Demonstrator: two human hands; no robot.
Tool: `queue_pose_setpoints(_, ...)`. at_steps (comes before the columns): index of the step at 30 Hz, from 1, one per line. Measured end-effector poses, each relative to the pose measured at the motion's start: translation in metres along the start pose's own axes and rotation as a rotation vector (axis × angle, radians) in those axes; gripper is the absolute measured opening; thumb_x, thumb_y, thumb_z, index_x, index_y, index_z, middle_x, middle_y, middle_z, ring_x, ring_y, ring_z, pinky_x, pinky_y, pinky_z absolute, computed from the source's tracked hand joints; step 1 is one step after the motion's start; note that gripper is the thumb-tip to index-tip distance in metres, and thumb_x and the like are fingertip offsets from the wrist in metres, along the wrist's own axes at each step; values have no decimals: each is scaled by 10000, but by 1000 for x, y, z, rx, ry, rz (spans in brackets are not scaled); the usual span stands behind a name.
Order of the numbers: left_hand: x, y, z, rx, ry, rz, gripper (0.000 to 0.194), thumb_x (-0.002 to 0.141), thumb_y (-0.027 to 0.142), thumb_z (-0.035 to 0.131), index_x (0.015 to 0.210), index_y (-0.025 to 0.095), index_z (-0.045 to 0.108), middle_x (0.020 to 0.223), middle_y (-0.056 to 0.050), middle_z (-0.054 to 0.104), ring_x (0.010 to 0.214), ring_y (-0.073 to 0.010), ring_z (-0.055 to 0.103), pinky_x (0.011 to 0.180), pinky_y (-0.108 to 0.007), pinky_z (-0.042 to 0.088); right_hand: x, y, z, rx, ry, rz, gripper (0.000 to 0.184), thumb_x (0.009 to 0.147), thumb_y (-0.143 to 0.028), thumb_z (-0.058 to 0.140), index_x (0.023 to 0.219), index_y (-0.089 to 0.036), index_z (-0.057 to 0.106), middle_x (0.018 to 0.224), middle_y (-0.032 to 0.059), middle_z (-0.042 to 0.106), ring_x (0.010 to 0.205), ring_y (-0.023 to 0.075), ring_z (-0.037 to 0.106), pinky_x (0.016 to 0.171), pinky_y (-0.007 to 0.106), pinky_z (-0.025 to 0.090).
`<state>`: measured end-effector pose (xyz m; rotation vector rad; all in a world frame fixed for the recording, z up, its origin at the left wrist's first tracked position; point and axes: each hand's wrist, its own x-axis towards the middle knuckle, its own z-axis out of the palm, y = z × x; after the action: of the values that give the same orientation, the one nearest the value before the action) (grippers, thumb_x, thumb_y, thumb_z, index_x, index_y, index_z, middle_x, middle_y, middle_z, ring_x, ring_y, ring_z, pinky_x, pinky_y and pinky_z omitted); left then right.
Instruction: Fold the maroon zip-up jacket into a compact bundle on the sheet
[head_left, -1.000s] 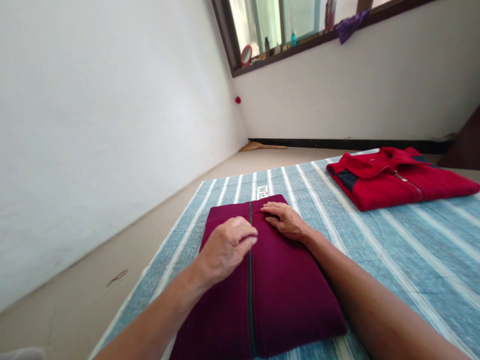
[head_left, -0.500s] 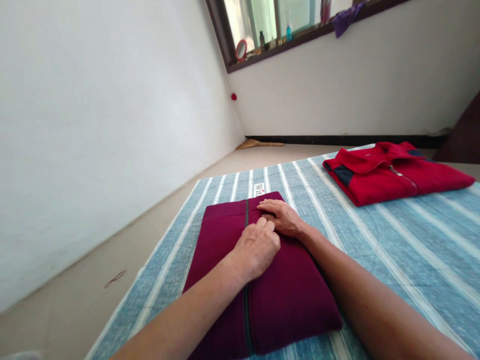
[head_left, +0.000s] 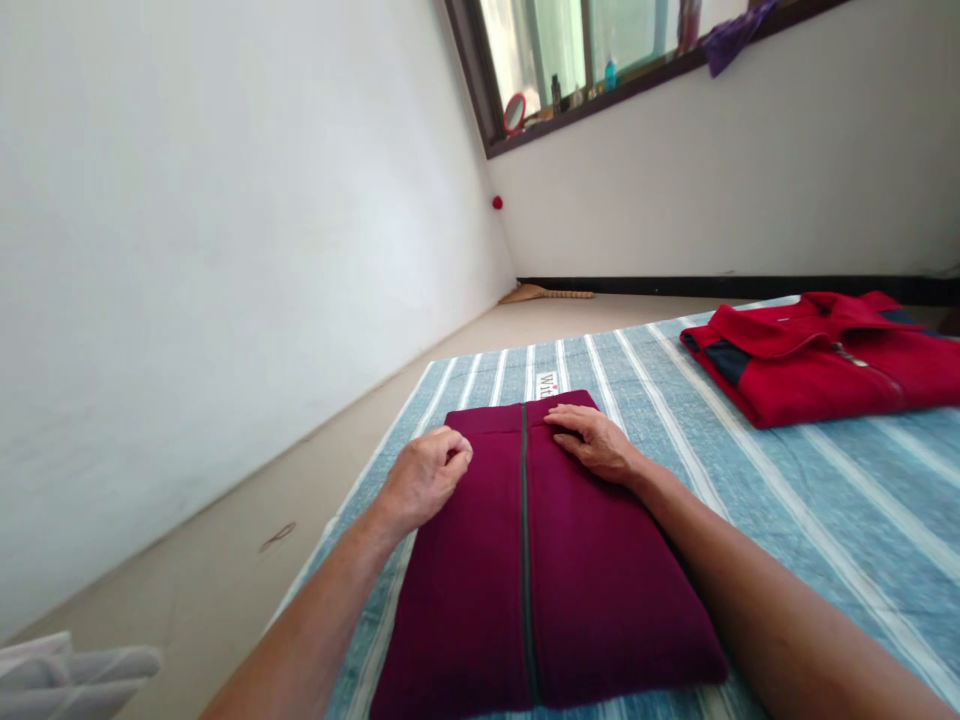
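Note:
A folded maroon zip garment (head_left: 555, 570) lies on a blue-and-white striped mat (head_left: 825, 500), its dark zipper running down the middle. My left hand (head_left: 424, 475) rests on the garment's far left corner with its fingers curled in; nothing shows inside them. My right hand (head_left: 596, 440) lies flat on the far right part of the garment, just right of the zipper, fingers stretched out and pressing the cloth.
A folded red zip jacket (head_left: 825, 350) lies on the mat at the far right. White walls close in on the left and behind. A window sill (head_left: 600, 85) holds bottles and a small red mirror. A hand broom (head_left: 544, 293) lies in the floor corner.
My left hand has moved from the zipper beside my right hand out to the garment's left corner. My right hand has stayed put. The view shifted slightly.

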<state>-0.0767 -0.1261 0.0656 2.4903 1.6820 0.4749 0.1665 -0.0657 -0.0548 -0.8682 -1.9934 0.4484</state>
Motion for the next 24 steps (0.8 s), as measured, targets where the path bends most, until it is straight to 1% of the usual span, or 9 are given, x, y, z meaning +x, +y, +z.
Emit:
queue_pose_setpoints(3, -16, -16, 0, -53, 21, -82, 183, 807, 175, 457, 676, 186, 584, 727, 3, 607, 713, -137, 572, 697, -248, 419, -3, 2, 2, 13, -6, -1, 287, 875, -234, 529, 1126, -199, 662, 1186, 107, 646, 1137, 269, 571, 991, 479, 428)
queue_pose_setpoints(6, -23, -19, 9, -8, 25, -108, 185, 812, 153, 469, 673, 187, 586, 749, 0, 614, 727, -135, 576, 705, -243, 420, -5, 4, 3, 14, -24, 11, 300, 879, -253, 522, 1146, -216, 654, 1201, 94, 639, 1157, 267, 559, 1007, 482, 418)
queue_pose_setpoints(10, -21, -18, 21, 145, 23, -81, 196, 842, 125, 469, 707, 182, 598, 775, -11, 607, 747, -136, 572, 716, -244, 411, -6, 4, 2, 3, -32, 31, 307, 885, -279, 513, 1148, -212, 656, 1198, 94, 641, 1163, 267, 556, 1011, 476, 423)
queue_pose_setpoints(14, -19, -19, 26, 195, -10, -52, 183, 859, 138, 487, 734, 188, 611, 781, -11, 595, 773, -143, 566, 731, -252, 403, -6, 3, 2, 2, -34, 32, 311, 890, -288, 502, 1143, -201, 661, 1200, 100, 640, 1156, 267, 560, 1011, 475, 425)
queue_pose_setpoints(18, -20, -17, 28, 255, -47, -26, 197, 874, 153, 479, 739, 191, 618, 792, -18, 588, 788, -153, 559, 741, -264, 403, -6, 3, 2, 7, -26, 34, 304, 882, -292, 516, 1140, -224, 663, 1193, 88, 645, 1151, 269, 565, 1008, 478, 428)
queue_pose_setpoints(22, -19, -8, 26, 332, -74, -18, 235, 890, 152, 439, 719, 178, 599, 785, -41, 571, 804, -181, 541, 739, -296, 407, -6, 3, 2, 3, -30, 35, 307, 882, -281, 520, 1150, -222, 658, 1198, 89, 643, 1162, 270, 558, 1009, 483, 426)
queue_pose_setpoints(24, -17, -2, 24, 418, -123, -3, 239, 892, 148, 430, 718, 175, 591, 794, -49, 569, 809, -188, 535, 722, -297, 412, -6, 3, 1, 0, -30, 32, 303, 882, -276, 523, 1149, -230, 658, 1194, 83, 646, 1160, 268, 560, 1006, 482, 429)
